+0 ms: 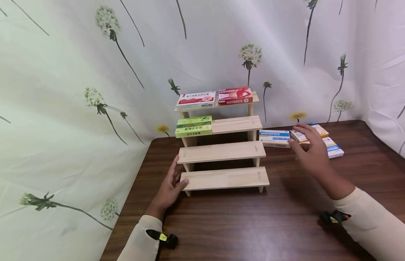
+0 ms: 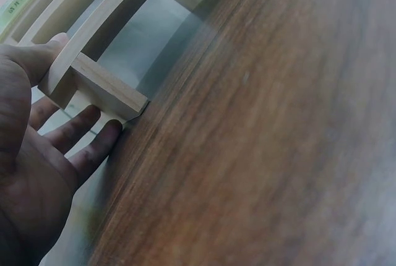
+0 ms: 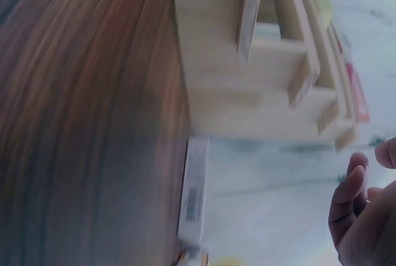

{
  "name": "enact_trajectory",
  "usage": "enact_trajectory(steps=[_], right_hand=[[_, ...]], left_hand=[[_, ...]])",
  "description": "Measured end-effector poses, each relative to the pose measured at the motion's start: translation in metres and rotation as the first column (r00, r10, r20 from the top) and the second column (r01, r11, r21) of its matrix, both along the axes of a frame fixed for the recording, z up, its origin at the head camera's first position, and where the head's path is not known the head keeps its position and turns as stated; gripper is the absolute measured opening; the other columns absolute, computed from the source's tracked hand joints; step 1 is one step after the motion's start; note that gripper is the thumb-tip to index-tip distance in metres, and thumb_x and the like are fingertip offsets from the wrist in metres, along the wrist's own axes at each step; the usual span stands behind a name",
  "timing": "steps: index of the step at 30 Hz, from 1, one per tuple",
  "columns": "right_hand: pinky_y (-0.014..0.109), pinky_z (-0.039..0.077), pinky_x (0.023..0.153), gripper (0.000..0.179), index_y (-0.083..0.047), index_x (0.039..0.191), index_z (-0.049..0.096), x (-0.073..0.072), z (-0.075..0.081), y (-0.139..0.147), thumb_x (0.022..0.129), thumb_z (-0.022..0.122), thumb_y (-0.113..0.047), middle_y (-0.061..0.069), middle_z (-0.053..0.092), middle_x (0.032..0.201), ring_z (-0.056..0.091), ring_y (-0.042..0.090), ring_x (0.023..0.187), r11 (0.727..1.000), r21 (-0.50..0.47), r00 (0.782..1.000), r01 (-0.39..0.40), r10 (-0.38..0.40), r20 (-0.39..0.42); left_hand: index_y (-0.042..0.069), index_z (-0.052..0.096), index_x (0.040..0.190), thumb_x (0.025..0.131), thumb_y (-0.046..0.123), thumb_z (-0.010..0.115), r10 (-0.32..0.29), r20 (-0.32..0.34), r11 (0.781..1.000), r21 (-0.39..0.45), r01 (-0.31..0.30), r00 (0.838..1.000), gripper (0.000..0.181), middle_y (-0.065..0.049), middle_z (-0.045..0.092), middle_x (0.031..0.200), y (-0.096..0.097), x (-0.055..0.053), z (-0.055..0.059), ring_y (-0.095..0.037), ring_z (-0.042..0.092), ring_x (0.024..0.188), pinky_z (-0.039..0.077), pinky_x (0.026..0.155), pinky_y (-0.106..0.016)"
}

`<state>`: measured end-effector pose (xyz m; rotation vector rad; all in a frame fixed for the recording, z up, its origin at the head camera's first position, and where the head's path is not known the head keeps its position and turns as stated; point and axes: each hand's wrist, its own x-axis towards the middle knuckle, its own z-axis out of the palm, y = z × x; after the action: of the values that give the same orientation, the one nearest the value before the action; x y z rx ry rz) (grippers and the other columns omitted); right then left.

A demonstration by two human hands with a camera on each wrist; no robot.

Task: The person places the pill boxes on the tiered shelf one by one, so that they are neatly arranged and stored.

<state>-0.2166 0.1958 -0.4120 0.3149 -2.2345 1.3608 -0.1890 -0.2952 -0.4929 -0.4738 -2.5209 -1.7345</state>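
Note:
A four-step wooden display stand point(image 1: 222, 152) stands on the table. My left hand point(image 1: 170, 186) holds its left end, with the thumb on top of the lowest step and the fingers along the side; the left wrist view shows the thumb over the step's end point(image 2: 59, 77). My right hand point(image 1: 311, 152) is in the air with nothing in it, fingers spread and bent a little. It overlaps several medicine boxes right of the stand: a blue-and-white box point(image 1: 274, 137), a white-and-yellow one point(image 1: 320, 129) and another blue-and-white one point(image 1: 334, 148), partly hidden by the hand.
On the top step lie a white-and-red medicine box point(image 1: 196, 100) and a red one point(image 1: 235, 96). The second step bears a green box point(image 1: 193, 127) at its left. A flower-printed curtain point(image 1: 205, 47) hangs behind the brown wooden table point(image 1: 238, 224).

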Motion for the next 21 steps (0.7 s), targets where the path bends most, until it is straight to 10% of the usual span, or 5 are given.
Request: enact_trajectory(steps=[3, 6, 9, 16, 21], right_hand=[[0.009, 0.051, 0.055, 0.05, 0.007, 0.15, 0.059, -0.003, -0.004, 0.017, 0.103, 0.071, -0.003, 0.028, 0.045, 0.163, 0.059, -0.014, 0.073, 0.999, -0.004, 0.999, 0.036, -0.036, 0.022], [0.0, 0.047, 0.066, 0.05, 0.009, 0.149, 0.06, -0.005, -0.006, 0.032, 0.103, 0.072, -0.005, 0.031, 0.047, 0.161, 0.07, 0.01, 0.109, 0.995, 0.014, 0.994, 0.103, -0.103, 0.023], [-0.006, 0.038, 0.077, 0.05, 0.009, 0.149, 0.06, -0.008, -0.008, 0.044, 0.103, 0.072, -0.009, 0.031, 0.049, 0.16, 0.051, 0.034, 0.143, 0.984, 0.051, 0.984, 0.171, -0.173, 0.048], [0.007, 0.05, 0.055, 0.053, 0.01, 0.154, 0.054, -0.011, -0.018, 0.072, 0.108, 0.066, -0.014, 0.034, 0.045, 0.159, 0.052, -0.017, 0.077, 0.984, 0.061, 0.968, 0.169, -0.177, 0.179], [0.013, 0.053, 0.053, 0.05, 0.008, 0.154, 0.054, -0.014, -0.024, 0.09, 0.111, 0.062, -0.017, 0.032, 0.049, 0.154, 0.057, -0.01, 0.061, 0.977, 0.088, 0.951, 0.194, -0.21, 0.229]], left_hand=[[0.032, 0.003, 0.178, 0.109, 0.014, 0.068, -0.005, -0.002, 1.0, 0.004, 0.005, 1.0, 0.096, -0.021, 0.023, 0.181, 0.0, -0.001, 0.0, -0.046, 0.026, 0.167, 0.024, 0.131, -0.063], [0.033, 0.003, 0.178, 0.109, 0.014, 0.068, -0.005, -0.003, 1.0, 0.006, 0.005, 1.0, 0.097, -0.021, 0.022, 0.181, 0.001, -0.001, -0.001, -0.046, 0.026, 0.167, 0.024, 0.131, -0.063], [0.034, 0.003, 0.178, 0.109, 0.015, 0.069, -0.001, 0.001, 1.0, 0.001, 0.001, 1.0, 0.097, -0.02, 0.023, 0.181, 0.0, 0.0, 0.0, -0.045, 0.027, 0.167, 0.023, 0.131, -0.061], [0.036, 0.004, 0.177, 0.109, 0.014, 0.069, -0.002, 0.0, 1.0, 0.001, 0.002, 1.0, 0.097, -0.02, 0.026, 0.18, 0.001, -0.002, 0.0, -0.045, 0.029, 0.166, 0.022, 0.132, -0.063], [0.037, 0.004, 0.177, 0.109, 0.014, 0.069, -0.008, 0.002, 1.0, 0.007, 0.008, 1.0, 0.097, -0.021, 0.024, 0.181, 0.0, -0.002, 0.0, -0.046, 0.026, 0.167, 0.02, 0.133, -0.064]])
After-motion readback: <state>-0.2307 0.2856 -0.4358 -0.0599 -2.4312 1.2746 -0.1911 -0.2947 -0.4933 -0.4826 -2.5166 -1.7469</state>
